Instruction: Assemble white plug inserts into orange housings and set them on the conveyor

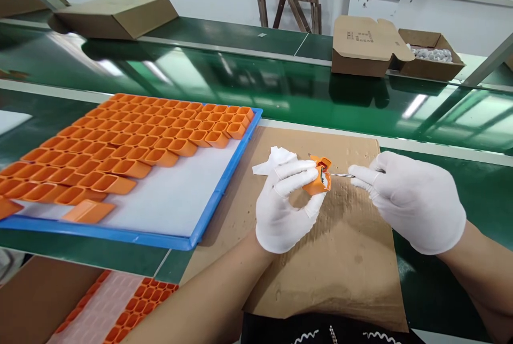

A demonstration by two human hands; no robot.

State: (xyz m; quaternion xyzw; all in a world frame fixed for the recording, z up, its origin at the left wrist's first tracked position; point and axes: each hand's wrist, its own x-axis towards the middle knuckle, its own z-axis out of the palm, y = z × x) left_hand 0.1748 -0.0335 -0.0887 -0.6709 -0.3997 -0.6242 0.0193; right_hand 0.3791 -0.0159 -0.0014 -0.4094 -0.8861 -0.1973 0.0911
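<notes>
My left hand [286, 202], in a white glove, grips a small orange plastic housing [315, 185] with its open end turned to the right. Something dark and whitish shows inside that opening. My gloved right hand [409, 197] pinches a thin metal tool [341, 175], whose tip reaches the housing's opening; its kind I cannot make out. Behind my left hand, a crumpled white cloth or paper [276, 159] lies on the cardboard sheet [344, 258]. To the left, a blue-rimmed tray [224, 186] carries many orange housings [132, 130] in rows, one lying on its side.
Beyond the cardboard runs a glossy green belt [280, 85]. On the far ledge stand a closed carton [116, 13], another carton [360, 45] and an open box [433, 58] of whitish parts. At lower left, a brown box [44, 296] holds more orange pieces.
</notes>
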